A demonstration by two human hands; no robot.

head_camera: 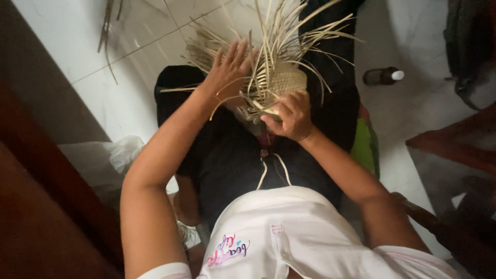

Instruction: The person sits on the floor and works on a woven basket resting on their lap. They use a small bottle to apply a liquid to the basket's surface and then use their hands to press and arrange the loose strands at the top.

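Observation:
A half-woven basket piece of pale straw (281, 82) rests on my lap over black trousers, with many loose strips (289, 31) fanning up and outward. My left hand (227, 67) lies flat with fingers spread against the left side of the weave and its loose strips. My right hand (289, 113) pinches the lower edge of the woven part between thumb and fingers. Both forearms reach in from the bottom of the view.
White tiled floor (103, 62) lies around my legs. A small dark bottle with a white cap (382, 76) lies on the floor at right. A white plastic bag (108, 155) sits at left, dark wooden furniture (36, 206) at lower left, a green cushion (364, 144) beside my thigh.

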